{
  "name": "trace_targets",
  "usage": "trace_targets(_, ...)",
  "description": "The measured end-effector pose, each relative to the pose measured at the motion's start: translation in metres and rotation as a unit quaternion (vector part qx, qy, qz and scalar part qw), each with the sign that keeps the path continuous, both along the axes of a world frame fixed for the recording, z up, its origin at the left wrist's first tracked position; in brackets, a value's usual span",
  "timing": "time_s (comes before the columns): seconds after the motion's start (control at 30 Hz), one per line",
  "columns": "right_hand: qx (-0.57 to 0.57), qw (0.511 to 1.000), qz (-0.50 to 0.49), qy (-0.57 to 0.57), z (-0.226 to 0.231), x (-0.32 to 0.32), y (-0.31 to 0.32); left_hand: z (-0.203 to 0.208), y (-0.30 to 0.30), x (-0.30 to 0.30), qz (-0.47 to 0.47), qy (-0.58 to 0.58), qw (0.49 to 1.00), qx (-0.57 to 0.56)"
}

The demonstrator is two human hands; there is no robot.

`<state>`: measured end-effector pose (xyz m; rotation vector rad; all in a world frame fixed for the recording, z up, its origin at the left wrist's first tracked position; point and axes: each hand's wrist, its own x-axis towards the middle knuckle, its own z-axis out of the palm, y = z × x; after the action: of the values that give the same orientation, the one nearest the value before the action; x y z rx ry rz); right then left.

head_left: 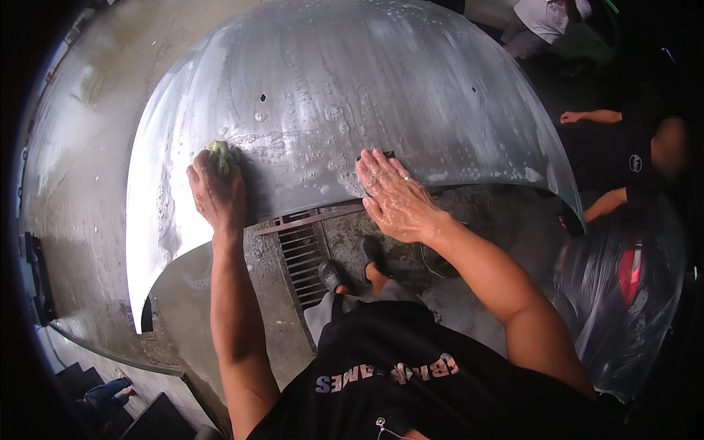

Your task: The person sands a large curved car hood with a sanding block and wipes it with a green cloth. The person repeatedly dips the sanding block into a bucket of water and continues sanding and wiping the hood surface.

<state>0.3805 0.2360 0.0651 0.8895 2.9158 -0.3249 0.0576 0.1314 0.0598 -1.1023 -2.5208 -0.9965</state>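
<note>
A large curved grey car body panel [308, 81], wet and streaked with suds, spreads out in front of me. Wrapped round a yellow-green sponge [224, 157], my left hand [213, 192] rests on the panel's left part. My right hand [396, 196] lies nearly flat near the panel's close edge, fingers together and wet with foam. Dark edges of a flat black pad [388, 155] peek out from beneath those fingers; most of it is hidden. Foam bubbles dot the surface between both hands.
Under the panel's near edge lie a floor drain grate [301, 253] and a thin bar [323, 218]. A person in dark clothes [623, 150] stands at the right, beside plastic sheeting [623, 315]. Another person in a white shirt [546, 18] is farther back. Wet concrete [81, 191] extends left.
</note>
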Motion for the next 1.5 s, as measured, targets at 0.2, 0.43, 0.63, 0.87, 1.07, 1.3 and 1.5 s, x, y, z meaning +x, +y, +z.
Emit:
trace_targets(0.2, 0.021, 0.997, -0.078, -0.016, 0.005, -0.056, 0.078, -0.018, -0.009, 0.000, -0.034, 0.076, 0.996, -0.035)
trace_targets(0.43, -0.008, 0.998, -0.049, -0.041, 0.010, -0.010, 0.022, -0.021, -0.017, -0.004, -0.027, 0.055, 0.997, -0.044)
trace_targets(0.63, 0.006, 0.992, -0.123, -0.022, 0.005, -0.052, 0.050, -0.019, -0.019, -0.006, -0.058, 0.046, 0.997, -0.035)
trace_targets(0.87, -0.006, 0.993, -0.109, -0.040, 0.014, -0.036, 0.058, -0.022, -0.013, -0.009, -0.059, 0.048, 0.997, -0.027)
trace_targets(1.07, -0.074, 0.995, -0.051, -0.038, 0.014, -0.007, 0.018, -0.023, -0.019, -0.011, -0.039, 0.032, 0.998, -0.037)
trace_targets(1.3, 0.009, 0.995, -0.093, -0.021, 0.003, -0.054, 0.077, -0.022, -0.011, -0.007, -0.067, 0.048, 0.996, -0.019)
trace_targets(1.5, -0.030, 0.998, -0.032, -0.052, 0.006, -0.026, 0.005, -0.025, -0.015, -0.009, -0.039, 0.053, 0.997, -0.029)
